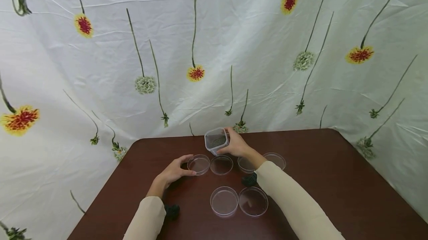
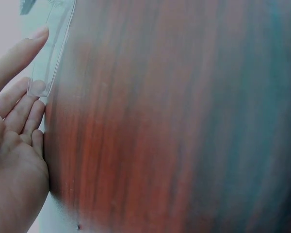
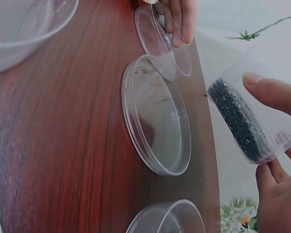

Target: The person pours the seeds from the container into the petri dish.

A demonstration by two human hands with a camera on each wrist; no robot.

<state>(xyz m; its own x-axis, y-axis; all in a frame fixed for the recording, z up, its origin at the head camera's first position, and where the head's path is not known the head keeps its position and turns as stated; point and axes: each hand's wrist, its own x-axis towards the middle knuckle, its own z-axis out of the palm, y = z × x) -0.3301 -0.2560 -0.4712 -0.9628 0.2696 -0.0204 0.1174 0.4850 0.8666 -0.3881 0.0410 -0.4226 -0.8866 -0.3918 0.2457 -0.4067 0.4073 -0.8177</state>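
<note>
My right hand [image 1: 236, 145] grips a clear square plastic tub [image 1: 206, 140] near the table's far edge, thumb on one side and fingers on the other. Dark granules [image 3: 237, 121] lie along the tub's lower part in the right wrist view. My left hand [image 1: 174, 170] spans the leftmost clear petri dish [image 1: 198, 164], its thumb and fingers at the rim. Right beside that dish stands another petri dish [image 1: 221, 165], just in front of the tub. The left wrist view shows the thumb [image 2: 31, 51] against the dish's side.
Two more petri dishes, one [image 1: 275, 161] at the right and one [image 1: 245, 164] partly behind my right forearm, continue the back row. Nearer me, two others [image 1: 224, 201] [image 1: 253, 201] stand side by side on the dark red-brown table [image 1: 334, 180]. A flowered white cloth [image 1: 214, 46] hangs behind.
</note>
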